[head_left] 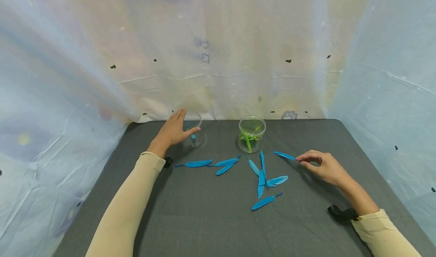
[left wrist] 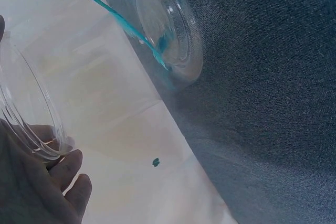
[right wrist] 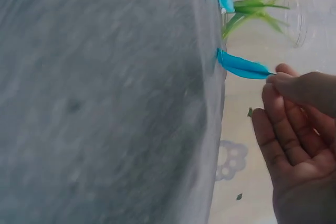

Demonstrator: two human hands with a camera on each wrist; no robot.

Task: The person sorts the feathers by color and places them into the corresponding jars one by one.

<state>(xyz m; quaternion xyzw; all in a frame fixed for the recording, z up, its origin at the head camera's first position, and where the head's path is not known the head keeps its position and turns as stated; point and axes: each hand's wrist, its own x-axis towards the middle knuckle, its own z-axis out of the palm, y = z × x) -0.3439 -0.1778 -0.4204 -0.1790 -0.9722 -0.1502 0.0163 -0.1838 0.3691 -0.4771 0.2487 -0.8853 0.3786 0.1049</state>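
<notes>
At the back left, a clear jar (head_left: 196, 141) stands on the table with a blue feather (left wrist: 126, 24) inside it. My left hand (head_left: 174, 130) grips this jar near its rim, thumb in front and fingers round the far side. Over the right part of the table, my right hand (head_left: 321, 167) pinches a blue feather (head_left: 284, 155) by its quill between thumb and fingertips. The feather's vane points left, toward a second clear jar (head_left: 252, 125), which holds green plant-like strips (head_left: 249, 139). The right wrist view shows the pinched feather (right wrist: 244, 67) close up.
Several blue feathers lie on the grey table (head_left: 211, 219): a crossed cluster (head_left: 261, 181) before the second jar, a single feather (head_left: 263, 203) nearer me, and others (head_left: 198, 163) to the left. A pale printed curtain (head_left: 231, 52) hangs behind and at both sides.
</notes>
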